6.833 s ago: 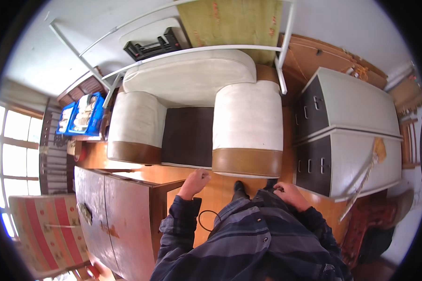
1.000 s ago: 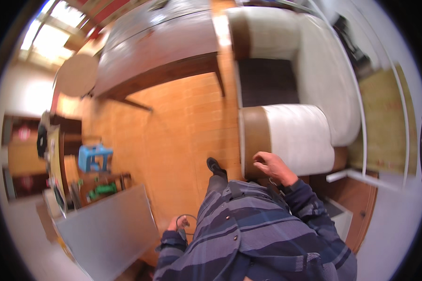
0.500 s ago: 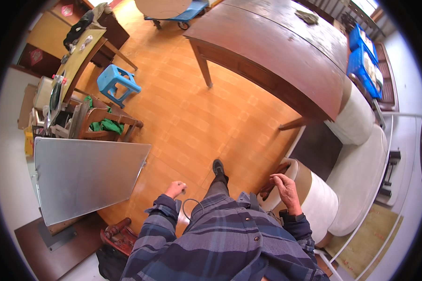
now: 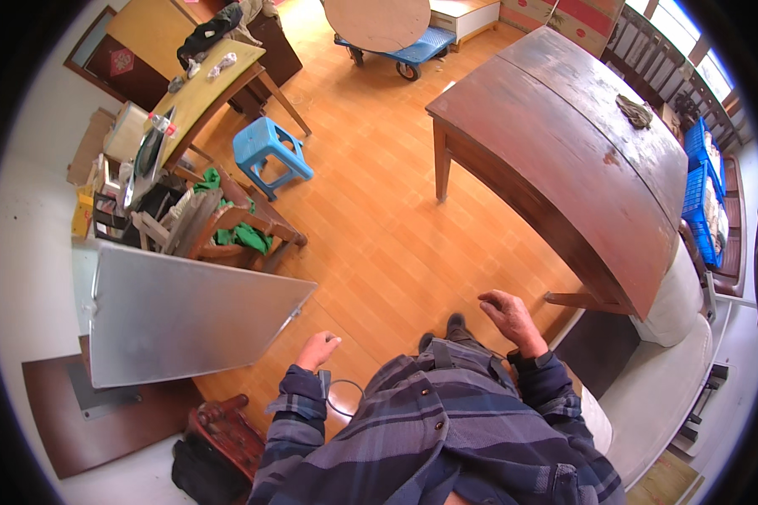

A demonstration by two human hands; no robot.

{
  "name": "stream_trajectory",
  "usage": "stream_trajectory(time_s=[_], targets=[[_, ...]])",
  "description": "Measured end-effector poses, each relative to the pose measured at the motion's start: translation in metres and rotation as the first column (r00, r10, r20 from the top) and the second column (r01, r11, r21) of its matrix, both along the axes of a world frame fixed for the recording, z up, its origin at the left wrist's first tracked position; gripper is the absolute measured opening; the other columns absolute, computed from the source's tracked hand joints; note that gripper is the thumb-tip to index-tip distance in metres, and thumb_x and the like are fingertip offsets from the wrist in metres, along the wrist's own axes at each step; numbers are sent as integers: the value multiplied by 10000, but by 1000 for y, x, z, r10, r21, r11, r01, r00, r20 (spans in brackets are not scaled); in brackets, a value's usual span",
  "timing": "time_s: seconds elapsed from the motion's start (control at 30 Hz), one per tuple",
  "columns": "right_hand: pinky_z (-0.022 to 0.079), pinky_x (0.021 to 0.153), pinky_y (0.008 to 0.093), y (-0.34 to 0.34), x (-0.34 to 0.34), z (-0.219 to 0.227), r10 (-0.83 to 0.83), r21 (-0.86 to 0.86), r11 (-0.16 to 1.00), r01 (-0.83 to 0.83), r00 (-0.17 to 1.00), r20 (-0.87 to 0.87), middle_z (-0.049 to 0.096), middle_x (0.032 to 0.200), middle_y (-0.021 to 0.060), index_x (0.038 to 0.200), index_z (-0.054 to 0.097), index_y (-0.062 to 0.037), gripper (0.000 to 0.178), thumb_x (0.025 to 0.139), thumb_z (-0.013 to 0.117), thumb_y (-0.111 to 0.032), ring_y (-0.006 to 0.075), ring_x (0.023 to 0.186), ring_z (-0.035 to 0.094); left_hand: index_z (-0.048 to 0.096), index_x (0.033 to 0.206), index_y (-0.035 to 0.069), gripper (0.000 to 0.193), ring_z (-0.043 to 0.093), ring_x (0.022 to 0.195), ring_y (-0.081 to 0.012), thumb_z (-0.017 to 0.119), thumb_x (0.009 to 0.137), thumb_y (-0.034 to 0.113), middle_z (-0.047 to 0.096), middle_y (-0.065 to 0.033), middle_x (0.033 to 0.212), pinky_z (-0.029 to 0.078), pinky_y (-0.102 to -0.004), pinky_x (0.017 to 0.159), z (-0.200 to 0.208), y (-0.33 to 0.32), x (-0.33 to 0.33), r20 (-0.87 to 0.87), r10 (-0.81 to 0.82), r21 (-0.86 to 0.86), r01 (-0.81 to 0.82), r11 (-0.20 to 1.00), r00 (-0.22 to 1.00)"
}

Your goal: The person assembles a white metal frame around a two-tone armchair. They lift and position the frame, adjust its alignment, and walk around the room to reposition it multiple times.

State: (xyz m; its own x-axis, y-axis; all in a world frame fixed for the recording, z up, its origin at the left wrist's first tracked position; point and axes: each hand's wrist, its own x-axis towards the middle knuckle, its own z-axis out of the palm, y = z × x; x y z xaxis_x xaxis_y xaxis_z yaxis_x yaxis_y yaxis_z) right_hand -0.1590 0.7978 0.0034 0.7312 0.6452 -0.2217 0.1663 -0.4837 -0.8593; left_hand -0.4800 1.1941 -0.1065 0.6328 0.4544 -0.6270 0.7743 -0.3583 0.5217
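I stand on an orange wooden floor in a dark plaid shirt. My left hand is curled into a fist around a small corded object; a thin black cable loops under the wrist. It hangs beside the corner of a grey metal cabinet. My right hand is open with fingers loosely spread and holds nothing. It hovers over the floor between my shoe and the foot of a dark brown wooden table.
A white and brown sofa sits at the right, under the table's end. A blue plastic stool, a wooden chair with green cloth, a yellow table and a blue cart stand further away. Blue crates lie beyond the brown table.
The view has turned from the sofa toward the open room. My right hand has come off the sofa's armrest and now hangs free. The left hand stays curled.
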Motion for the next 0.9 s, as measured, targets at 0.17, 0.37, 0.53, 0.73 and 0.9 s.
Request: stream_trajectory(time_s=[0.17,0.37,0.53,0.73,0.9], targets=[[567,839,396,42,77,-12,38,27,999,-37,999,-32,748,1019,212,1103,705,25,256,945,681,-174,353,956,728,735,1063,-22,404,720,997,-346,673,928,354,752,-227,1003,552,-432,874,28,47,91,82,-43,148,31,988,996],[563,839,417,93,190,-18,81,24,996,-82,997,16,745,1010,221,1089,709,17,252,937,679,-181,384,961,717,749,1021,-9,354,697,851,-203,681,952,332,755,-108,901,551,-365,788,-11,82,125,22,227,-9,-227,974,974],[557,806,422,147,275,-14,89,6,996,-89,994,57,741,969,229,1052,716,24,232,931,686,-172,379,918,723,725,987,-23,324,700,805,-204,677,970,296,740,-71,893,552,-358,751,-43,75,92,-203,609,-425,-629,651,767],[546,710,406,224,364,-26,82,-49,995,-81,996,17,716,828,210,937,694,46,252,921,706,-205,323,784,713,696,897,-2,269,702,789,-220,609,960,245,711,-86,832,543,-371,722,-72,72,98,-88,9,-223,-28,974,996],[541,664,400,279,418,-47,27,-189,981,-40,997,-70,701,783,192,927,661,45,277,916,711,-228,297,714,704,698,963,21,254,687,799,-234,612,966,259,716,-91,892,537,-379,750,-95,111,134,-420,520,-497,-668,554,744]])
